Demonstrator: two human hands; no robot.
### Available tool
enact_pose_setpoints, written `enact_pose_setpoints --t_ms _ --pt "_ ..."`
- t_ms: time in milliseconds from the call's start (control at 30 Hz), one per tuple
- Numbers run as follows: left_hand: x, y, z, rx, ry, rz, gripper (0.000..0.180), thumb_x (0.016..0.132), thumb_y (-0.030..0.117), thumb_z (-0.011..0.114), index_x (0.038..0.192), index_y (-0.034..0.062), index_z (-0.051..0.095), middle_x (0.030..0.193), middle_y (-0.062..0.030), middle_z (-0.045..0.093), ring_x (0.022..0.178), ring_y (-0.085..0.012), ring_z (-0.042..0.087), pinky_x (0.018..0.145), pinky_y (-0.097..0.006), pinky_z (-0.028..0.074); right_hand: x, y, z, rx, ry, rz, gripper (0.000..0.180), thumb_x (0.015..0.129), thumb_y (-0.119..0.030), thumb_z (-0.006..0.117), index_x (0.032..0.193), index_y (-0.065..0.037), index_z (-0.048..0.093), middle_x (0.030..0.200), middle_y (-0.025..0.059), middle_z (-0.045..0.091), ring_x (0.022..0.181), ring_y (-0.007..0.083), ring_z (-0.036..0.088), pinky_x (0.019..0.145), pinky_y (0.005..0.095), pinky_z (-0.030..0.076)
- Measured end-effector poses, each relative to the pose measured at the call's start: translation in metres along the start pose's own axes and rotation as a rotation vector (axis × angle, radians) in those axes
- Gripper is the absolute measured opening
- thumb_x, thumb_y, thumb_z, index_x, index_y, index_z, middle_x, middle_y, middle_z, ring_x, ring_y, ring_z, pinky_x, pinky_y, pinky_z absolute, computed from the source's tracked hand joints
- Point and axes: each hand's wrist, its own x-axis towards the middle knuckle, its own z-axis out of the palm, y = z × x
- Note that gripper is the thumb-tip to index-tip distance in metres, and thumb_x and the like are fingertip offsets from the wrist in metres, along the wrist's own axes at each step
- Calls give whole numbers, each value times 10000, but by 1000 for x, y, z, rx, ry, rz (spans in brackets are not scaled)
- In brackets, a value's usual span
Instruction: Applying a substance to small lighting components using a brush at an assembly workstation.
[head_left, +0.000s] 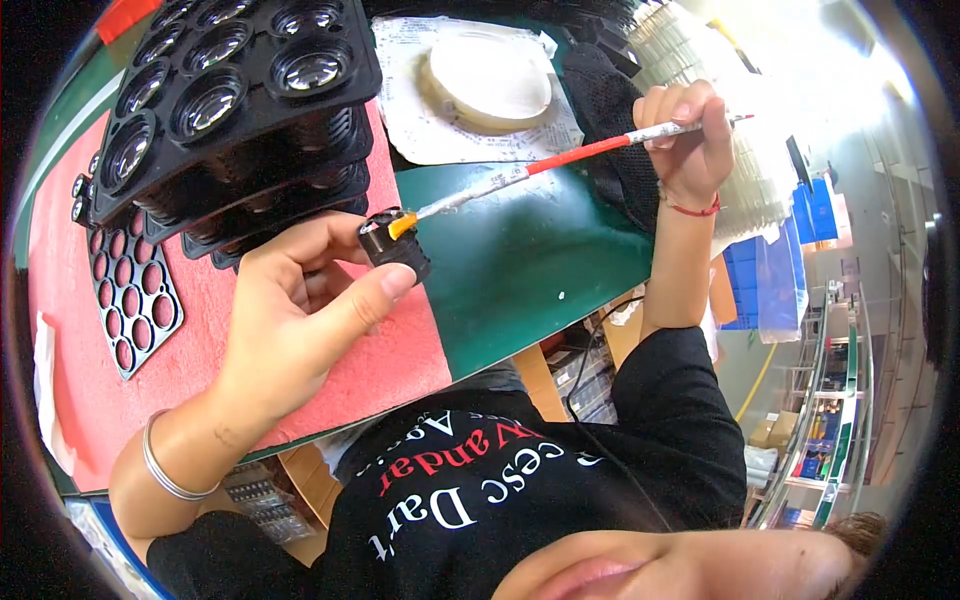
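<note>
Between the thumb and fingers of my left hand (300,300) is a small black lens barrel (396,252), held tilted above the edge of the pink foam mat. My right hand (690,140), raised at the right, pinches a long thin paintbrush (575,155) near its far end. The brush's handle is red and silver. Its yellow bristle tip (402,226) touches the upper rim of the lens barrel. Just beyond my left hand rises a stack of black trays (240,130), the top one filled with round glass lenses (212,105).
A pink foam mat (390,370) covers the left of the green table (520,260). On it lies a black plate with round holes (130,300). A round white dish (490,80) sits on printed paper at the back. Dark mesh cloth (610,150) and blue bins (745,285) are at the right.
</note>
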Motion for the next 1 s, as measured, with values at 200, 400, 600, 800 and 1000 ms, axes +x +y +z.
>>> enact_pose_setpoints --t_ms 200,400,600,800,1000 --pt "0 -1 -1 0 -28 26 293 812 122 648 1039 -31 545 896 -6 578 661 -16 502 580 -161 417 1 -1 -1 -17 -21 15 334 933 -244 415 783 18 557 619 134 540 543 195 503 491 283 401" --pt "-1 -2 -1 6 -57 40 334 826 105 624 1111 -31 515 947 -15 577 712 -29 504 610 -183 441 2 -2 0 -32 -17 14 329 930 -234 414 780 20 559 615 138 539 540 189 505 495 277 402" --pt "-1 -3 0 -4 -64 52 354 836 87 607 1155 -23 502 955 -14 582 722 -32 510 616 -193 456 3 -3 -1 -58 -25 12 333 927 -240 419 776 20 562 614 140 543 543 187 510 490 276 403" --pt "-1 -4 1 6 -62 76 348 840 81 602 1158 -21 505 960 -15 586 717 -34 514 604 -194 464 2 -3 -1 -64 -5 22 341 927 -249 420 774 22 558 611 142 542 537 185 509 480 270 398" --pt "-1 -3 3 8 -51 73 342 838 71 601 1156 -17 511 958 -14 588 700 -30 508 600 -190 463 3 -3 -3 -80 -12 5 338 927 -241 417 766 23 551 608 141 539 534 187 506 473 272 394"
